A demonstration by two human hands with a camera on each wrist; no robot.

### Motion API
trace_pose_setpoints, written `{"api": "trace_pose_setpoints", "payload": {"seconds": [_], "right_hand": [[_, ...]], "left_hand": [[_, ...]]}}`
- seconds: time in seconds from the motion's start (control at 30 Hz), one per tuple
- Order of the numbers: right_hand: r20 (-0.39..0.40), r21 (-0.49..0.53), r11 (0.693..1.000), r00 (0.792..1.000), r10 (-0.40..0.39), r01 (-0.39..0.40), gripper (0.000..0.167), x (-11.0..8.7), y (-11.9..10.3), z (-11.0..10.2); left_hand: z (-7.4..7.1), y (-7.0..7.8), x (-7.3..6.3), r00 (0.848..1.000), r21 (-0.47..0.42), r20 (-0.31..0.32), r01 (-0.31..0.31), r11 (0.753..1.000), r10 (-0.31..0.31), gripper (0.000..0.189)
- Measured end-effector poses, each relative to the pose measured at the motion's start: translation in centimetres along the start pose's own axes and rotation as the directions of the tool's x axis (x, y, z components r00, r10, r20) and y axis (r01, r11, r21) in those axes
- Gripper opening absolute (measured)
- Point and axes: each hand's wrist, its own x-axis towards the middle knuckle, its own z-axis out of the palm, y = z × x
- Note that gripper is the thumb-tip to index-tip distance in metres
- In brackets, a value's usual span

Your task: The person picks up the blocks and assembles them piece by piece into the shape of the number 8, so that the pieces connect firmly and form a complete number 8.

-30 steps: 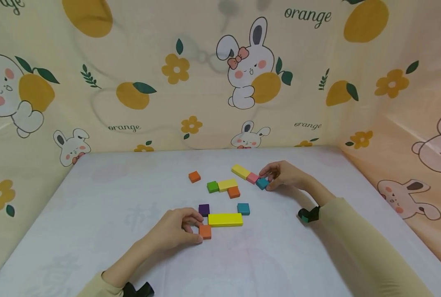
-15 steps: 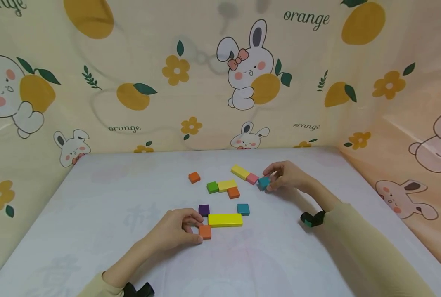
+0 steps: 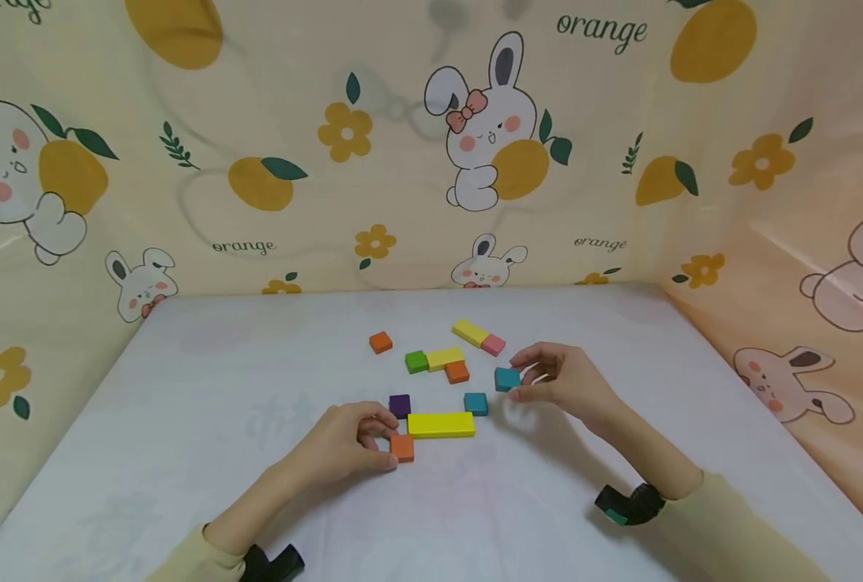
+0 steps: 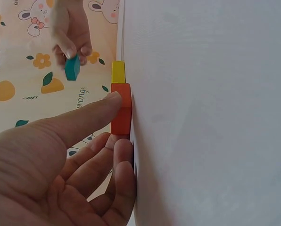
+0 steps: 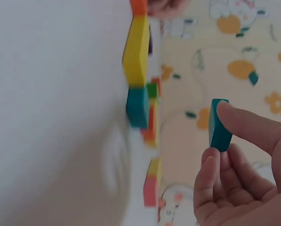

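Left hand point(image 3: 351, 440): lower left of centre in the head view, thumb and fingers clamped on the edges of an orange block point(image 3: 402, 449), which rests on the white table point(image 3: 184, 453)
Right hand point(image 3: 566, 384): right of centre, thumb and fingertips pinching a teal block point(image 3: 507, 379)
Held teal block: up off the table, as the right wrist view shows, near the middle of the head view
Long yellow block point(image 3: 441, 425): just below centre, its left end at the held orange block
Along its upper edge: a purple block point(image 3: 399, 406) by the left end, a second teal block point(image 3: 476, 403) by the right
Middle cluster: green block point(image 3: 416, 361), short yellow block point(image 3: 444, 359) and another orange block point(image 3: 456, 372) set together
Upper pair: pale yellow block point(image 3: 469, 332) end to end with a pink block point(image 3: 493, 345), slanting down to the right
Lone piece: small orange block point(image 3: 380, 343), upper left of the cluster
Backdrop point(image 3: 402, 186): rabbits, oranges and flowers across the top of the frame
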Motion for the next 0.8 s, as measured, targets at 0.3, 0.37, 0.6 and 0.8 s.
{"api": "trace_pose_setpoints", "payload": {"seconds": [0.3, 0.37, 0.6, 0.8], "right_hand": [[0.022, 0.106, 0.993, 0.998, 0.055, -0.057, 0.047, -3.7, -0.8, 3.1], [0.035, 0.110, 0.991, 0.997, 0.071, -0.074, 0.047, -4.0, -0.7, 3.6], [0.062, 0.070, 0.991, 0.992, 0.107, -0.111, 0.043, -4.1, -0.2, 4.7], [0.083, -0.010, 0.992, 0.988, 0.129, -0.129, 0.039, -4.0, 0.1, 5.4]], "left_hand": [[-0.1, 0.3, 0.2, 1.000, 0.029, -0.005, 0.005, 1.000, -0.005, 0.040], [-0.1, 0.3, 0.2, 1.000, 0.033, -0.008, 0.004, 0.999, -0.004, 0.039], [-0.1, 0.3, 0.1, 1.000, 0.018, -0.007, 0.008, 1.000, -0.008, 0.039], [0.0, 0.3, -0.1, 1.000, 0.024, -0.008, 0.012, 1.000, -0.012, 0.038]]}}
